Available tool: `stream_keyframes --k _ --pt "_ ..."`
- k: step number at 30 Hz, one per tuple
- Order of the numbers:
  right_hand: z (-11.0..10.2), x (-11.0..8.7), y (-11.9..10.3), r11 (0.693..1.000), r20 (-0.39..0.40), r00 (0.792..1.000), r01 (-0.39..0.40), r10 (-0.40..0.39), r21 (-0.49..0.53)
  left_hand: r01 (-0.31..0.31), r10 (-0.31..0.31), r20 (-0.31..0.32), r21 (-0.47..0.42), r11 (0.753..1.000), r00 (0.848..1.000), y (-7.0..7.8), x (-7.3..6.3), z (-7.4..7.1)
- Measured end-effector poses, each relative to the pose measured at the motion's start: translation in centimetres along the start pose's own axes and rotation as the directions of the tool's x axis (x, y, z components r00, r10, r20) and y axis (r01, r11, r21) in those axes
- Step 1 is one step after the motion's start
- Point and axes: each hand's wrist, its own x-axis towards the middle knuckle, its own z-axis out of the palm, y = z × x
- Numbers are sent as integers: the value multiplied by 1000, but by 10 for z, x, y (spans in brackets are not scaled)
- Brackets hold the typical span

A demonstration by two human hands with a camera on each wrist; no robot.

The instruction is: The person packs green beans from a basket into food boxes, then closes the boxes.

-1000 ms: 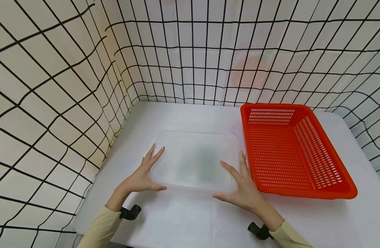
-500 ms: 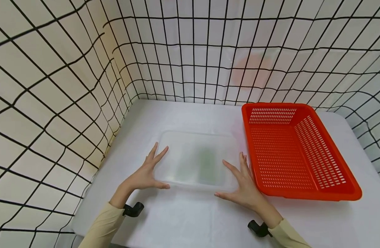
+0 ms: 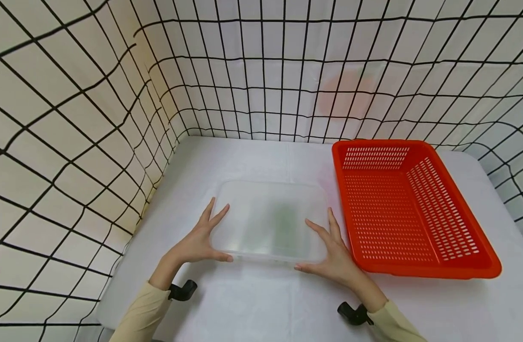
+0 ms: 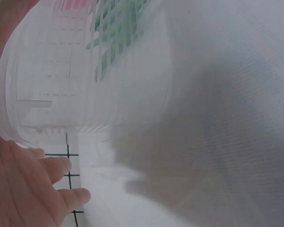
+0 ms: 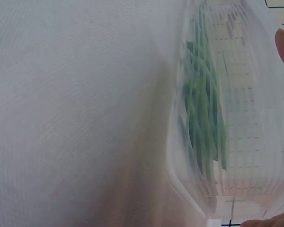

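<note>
A clear plastic box (image 3: 261, 223) with a frosted top lies between both hands on the white cloth. Green shapes show through it, long and thin like stalks or leaves (image 5: 203, 113). My left hand (image 3: 197, 242) spans its near left corner, fingers spread and straight, thumb along the front rim. My right hand (image 3: 340, 256) rests likewise at the near right corner, index finger over the top. In the left wrist view, the left fingers (image 4: 61, 168) reach down past the box rim. Whether the top is a separate lid is hard to tell.
A red perforated plastic basket (image 3: 394, 213) stands close to the right of the box, beside my right hand. Black netting (image 3: 261, 76) rises behind and left of the white table (image 3: 253, 304). Each wrist carries a black camera mount (image 3: 182, 289).
The box's top has tilted slightly and settled, and the green inside shows more clearly than one second ago. Both hands stay at its corners with only small shifts.
</note>
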Motion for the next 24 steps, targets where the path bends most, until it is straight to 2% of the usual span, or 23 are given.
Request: stream_keyframes --k 5,10,14,16,18,20,22,23,24 --pt "2 -4 -2 999 3 1000 -21 21 29 3 -3 5 40 999 1000 0 -2 0" --pt "3 5 2 999 -1 1000 -9 9 41 -8 8 11 67 998 1000 -3 9 -5" --pt "3 14 5 1000 -28 1000 -7 7 7 -9 9 7 81 997 1000 -8 21 -9" --pt "6 10 6 1000 -39 999 -10 9 -25 6 -6 -9 87 996 1000 -10 19 -6" --pt "10 1 7 998 -37 999 3 -6 -69 27 -25 -33 85 996 999 -12 12 -1" --pt "12 -14 4 993 0 1000 14 -14 -115 45 -39 -64 98 994 997 -12 0 5" --pt "8 -32 -3 986 87 996 19 -5 -164 60 -51 -78 125 990 996 -11 -15 9" --pt "4 -41 -7 984 154 988 17 11 -180 72 -63 -73 136 988 995 -8 -24 9" --pt "-3 -48 -14 982 238 970 -6 52 -191 76 -66 -67 152 985 996 -5 -31 7"
